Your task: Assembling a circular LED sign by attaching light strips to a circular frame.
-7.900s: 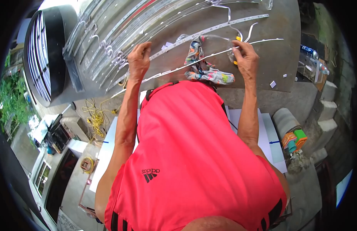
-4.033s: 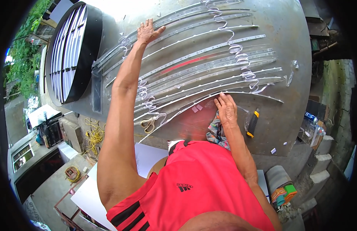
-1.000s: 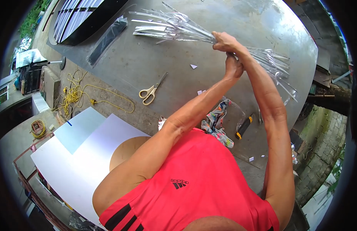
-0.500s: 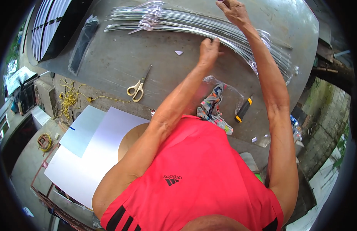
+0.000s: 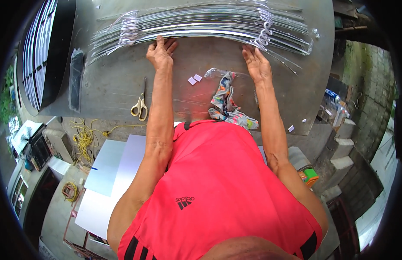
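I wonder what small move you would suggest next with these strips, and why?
Perhaps the right hand could nudge the jutting strip ends inward: they splay toward the near right, while most other strips lie roughly parallel, and that hand is close by.

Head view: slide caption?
Left hand and right hand at the near edge of clustered strips on a grey table.
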The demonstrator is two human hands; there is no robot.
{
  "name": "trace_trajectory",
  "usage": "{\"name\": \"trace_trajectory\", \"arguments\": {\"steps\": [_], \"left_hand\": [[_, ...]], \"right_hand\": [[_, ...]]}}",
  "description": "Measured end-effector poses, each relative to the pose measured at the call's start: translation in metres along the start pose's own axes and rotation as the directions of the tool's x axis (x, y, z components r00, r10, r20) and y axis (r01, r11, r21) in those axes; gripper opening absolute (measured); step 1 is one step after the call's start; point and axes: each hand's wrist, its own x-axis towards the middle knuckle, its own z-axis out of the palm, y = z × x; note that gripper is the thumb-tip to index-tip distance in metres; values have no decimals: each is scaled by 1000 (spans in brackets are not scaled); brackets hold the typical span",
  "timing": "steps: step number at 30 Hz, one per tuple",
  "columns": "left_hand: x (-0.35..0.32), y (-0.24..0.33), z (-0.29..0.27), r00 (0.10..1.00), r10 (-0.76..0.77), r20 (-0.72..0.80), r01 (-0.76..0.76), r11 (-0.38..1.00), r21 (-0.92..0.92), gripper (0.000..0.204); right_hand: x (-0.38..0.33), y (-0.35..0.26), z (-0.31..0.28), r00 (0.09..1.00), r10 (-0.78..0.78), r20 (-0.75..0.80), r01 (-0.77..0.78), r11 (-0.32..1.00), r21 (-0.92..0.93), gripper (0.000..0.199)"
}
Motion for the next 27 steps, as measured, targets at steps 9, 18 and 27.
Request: {"name": "trace_trajectory", "arguments": {"steps": [9, 18, 27], "left_hand": [[-26, 19, -37, 988, 62, 138, -64, 998, 4, 19], [-87, 5, -112, 978, -130, 164, 123, 991, 52, 20], [-65, 53, -109, 913, 354, 203, -204, -35, 978, 38]], "right_hand": [[-16, -10, 3, 991, -59, -118, 49, 995, -82, 29], [-65, -4, -29, 963, -49, -265, -19, 969, -246, 52], [-50, -30, -8, 606, -321, 728, 556, -483, -676, 52]]}}
